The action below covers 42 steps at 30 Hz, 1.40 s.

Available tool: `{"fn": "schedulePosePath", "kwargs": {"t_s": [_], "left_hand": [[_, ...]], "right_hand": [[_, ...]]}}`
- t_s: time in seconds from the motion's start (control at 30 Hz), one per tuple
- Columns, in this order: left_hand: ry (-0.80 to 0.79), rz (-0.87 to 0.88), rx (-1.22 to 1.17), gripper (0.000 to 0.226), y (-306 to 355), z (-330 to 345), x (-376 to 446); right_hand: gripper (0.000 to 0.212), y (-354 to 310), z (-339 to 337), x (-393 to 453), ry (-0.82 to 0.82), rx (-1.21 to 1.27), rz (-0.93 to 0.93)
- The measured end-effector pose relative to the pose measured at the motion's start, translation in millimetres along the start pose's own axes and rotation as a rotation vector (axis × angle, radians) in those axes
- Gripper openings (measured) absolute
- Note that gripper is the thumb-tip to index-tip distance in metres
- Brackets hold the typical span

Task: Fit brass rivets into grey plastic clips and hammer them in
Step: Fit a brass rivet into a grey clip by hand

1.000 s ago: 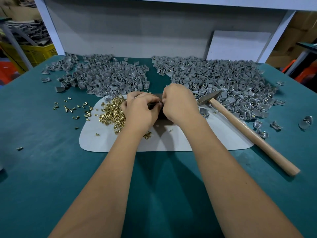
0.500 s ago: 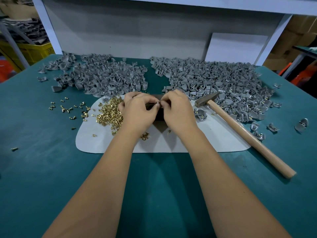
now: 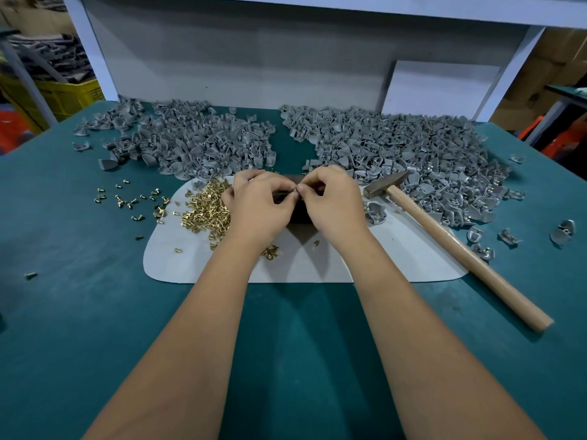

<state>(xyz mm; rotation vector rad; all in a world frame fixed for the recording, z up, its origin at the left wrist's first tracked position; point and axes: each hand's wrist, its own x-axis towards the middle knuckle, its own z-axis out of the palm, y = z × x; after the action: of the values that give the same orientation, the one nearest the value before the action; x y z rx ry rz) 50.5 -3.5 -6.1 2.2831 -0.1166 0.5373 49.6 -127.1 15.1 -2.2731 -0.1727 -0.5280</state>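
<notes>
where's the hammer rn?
Head view: the wooden-handled hammer lies unheld right of the right hand, head beside the right pile of grey plastic clips, handle across the white mat.

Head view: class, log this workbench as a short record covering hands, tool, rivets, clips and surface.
left hand: fingers curled, pinching a small part against the right
right hand: fingers curled, pinching the same spot
part held: too hidden to identify
hammer: lying unheld, right of the hands
brass rivets: heap left of the hands
grey clips: two piles behind
white mat: under the work

Grey clips [image 3: 206, 141], brass-gold rivets [image 3: 206, 208], a teal table [image 3: 63, 312], a pale grey mat [image 3: 317, 265].
</notes>
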Motion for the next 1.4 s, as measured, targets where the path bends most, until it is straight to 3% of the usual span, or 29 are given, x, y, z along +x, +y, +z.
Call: {"fn": "schedulePosePath", "kwargs": {"t_s": [0.6, 1.17, 1.27, 1.4], "left_hand": [[0.030, -0.017, 0.040, 0.010, -1.1, 2.9, -1.2], [0.034, -0.032, 0.033, 0.009, 3.3, 3.6, -3.9], [0.034, -0.012, 0.035, 0.009, 3.3, 3.1, -3.4], [0.015, -0.014, 0.018, 0.009, 3.3, 2.3, -3.4]], "right_hand": [[0.011, 4.9, 7.6, -4.9, 0.111, 0.083, 0.039], [0.007, 10.9, 4.2, -7.4, 0.078, 0.105, 0.001], [0.017, 13.1, -5.2, -9.3, 0.015, 0.187, 0.002], [0.023, 25.4, -35.2, -6.9, 0.188, 0.106, 0.158]]}}
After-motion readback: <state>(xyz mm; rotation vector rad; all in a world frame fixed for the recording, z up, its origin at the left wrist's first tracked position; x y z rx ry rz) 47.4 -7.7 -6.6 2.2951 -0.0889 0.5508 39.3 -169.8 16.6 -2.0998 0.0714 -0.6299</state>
